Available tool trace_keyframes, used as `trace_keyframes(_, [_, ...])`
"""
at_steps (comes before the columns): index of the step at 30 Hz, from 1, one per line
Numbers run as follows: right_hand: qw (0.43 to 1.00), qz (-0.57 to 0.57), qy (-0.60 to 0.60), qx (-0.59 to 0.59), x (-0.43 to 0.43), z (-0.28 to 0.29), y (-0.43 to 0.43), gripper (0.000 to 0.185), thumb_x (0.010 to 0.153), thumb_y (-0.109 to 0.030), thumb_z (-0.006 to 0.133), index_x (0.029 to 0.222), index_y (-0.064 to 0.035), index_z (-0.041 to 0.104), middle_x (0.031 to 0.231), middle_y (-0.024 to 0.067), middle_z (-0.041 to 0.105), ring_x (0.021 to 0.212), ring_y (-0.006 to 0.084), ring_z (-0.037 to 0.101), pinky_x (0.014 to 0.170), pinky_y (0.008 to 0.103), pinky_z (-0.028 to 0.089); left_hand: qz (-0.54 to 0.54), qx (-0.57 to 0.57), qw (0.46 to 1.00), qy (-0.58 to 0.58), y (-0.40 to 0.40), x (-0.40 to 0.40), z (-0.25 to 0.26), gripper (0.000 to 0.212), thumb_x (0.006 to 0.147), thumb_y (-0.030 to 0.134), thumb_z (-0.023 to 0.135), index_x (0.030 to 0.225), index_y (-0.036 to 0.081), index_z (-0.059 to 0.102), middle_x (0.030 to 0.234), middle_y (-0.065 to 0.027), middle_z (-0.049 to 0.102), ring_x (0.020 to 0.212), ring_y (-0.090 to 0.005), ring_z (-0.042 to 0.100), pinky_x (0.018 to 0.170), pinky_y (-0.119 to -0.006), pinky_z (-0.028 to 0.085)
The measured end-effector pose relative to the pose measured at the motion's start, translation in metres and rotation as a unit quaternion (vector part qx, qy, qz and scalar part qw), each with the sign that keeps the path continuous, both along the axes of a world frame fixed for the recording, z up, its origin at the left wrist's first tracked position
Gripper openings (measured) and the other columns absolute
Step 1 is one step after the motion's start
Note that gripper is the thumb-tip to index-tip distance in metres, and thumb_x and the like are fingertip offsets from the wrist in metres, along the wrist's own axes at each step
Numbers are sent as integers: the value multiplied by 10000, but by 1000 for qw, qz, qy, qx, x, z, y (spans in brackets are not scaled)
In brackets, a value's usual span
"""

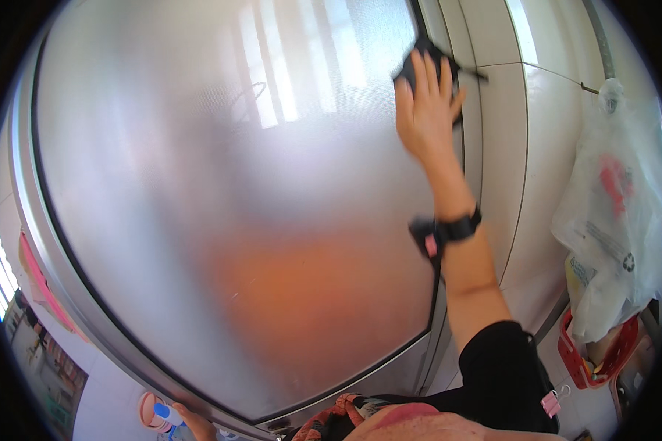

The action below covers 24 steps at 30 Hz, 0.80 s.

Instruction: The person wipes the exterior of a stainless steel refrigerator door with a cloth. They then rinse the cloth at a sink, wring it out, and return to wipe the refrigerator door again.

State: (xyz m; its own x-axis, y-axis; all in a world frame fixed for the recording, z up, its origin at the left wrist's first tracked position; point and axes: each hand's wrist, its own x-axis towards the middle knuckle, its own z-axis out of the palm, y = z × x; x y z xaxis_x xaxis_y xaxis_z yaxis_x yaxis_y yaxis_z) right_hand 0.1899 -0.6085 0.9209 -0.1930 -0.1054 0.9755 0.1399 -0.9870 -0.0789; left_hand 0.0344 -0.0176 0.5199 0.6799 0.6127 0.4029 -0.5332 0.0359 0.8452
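Observation:
A large frosted glass panel in a metal frame with a black seal stands before me. My right hand, fingers spread, presses a black cloth against the panel's upper right edge; the cloth is blurred. A black strap with a small device sits on my right wrist. Down at the lower left, my left hand is partly cut off by the picture's rim and is closed around a bottle with a blue top. A pink container is just beside the bottle.
Tiled wall runs along the right. A white plastic bag hangs there above a red plastic basket holding small items. A pink cloth hangs at the left, near a bright window. An orange shape shows blurred behind the glass.

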Motion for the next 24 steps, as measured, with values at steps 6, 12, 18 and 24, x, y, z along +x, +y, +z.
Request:
trace_keyframes(6, [976, 78, 184, 87, -38, -224, 37, 580, 869, -265, 414, 1363, 25, 325, 1399, 250, 312, 1330, 470, 167, 1020, 663, 53, 41, -3, 998, 49, -2, -6, -1, 708, 965, 508, 324, 1420, -19, 198, 1459, -105, 253, 1321, -204, 273, 1093, -312, 193])
trace_keyframes(12, [963, 143, 175, 146, -51, -301, 62, 581, 883, -274, 388, 1368, 37, 314, 1410, 268, 284, 1334, 473, 155, 1037, 639, 60, 93, 42, 992, 77, -28, -4, 20, 722, 966, 510, 319, 1384, -75, 261, 1427, -153, 317, 1309, -221, 301, 1086, -316, 212])
trace_keyframes(18, [996, 75, 6, -48, -13, -65, 24, 508, 917, -261, 411, 1383, -64, 366, 1417, 191, 351, 1317, 421, 262, 1067, 546, 173, -28, 76, 996, 47, -30, -18, 27, 606, 970, 504, 328, 1271, -16, 409, 1226, -65, 460, 1140, -162, 407, 1005, -285, 279])
trace_keyframes(24, [990, 1, -135, -50, 43, 202, -27, 492, 929, -415, 418, 1334, -137, 452, 1348, 155, 460, 1231, 396, 401, 1053, 451, 290, 67, 119, 990, 16, -44, -9, 23, 463, 976, 450, 310, 948, 29, 499, 880, -9, 482, 805, -110, 437, 709, -259, 377])
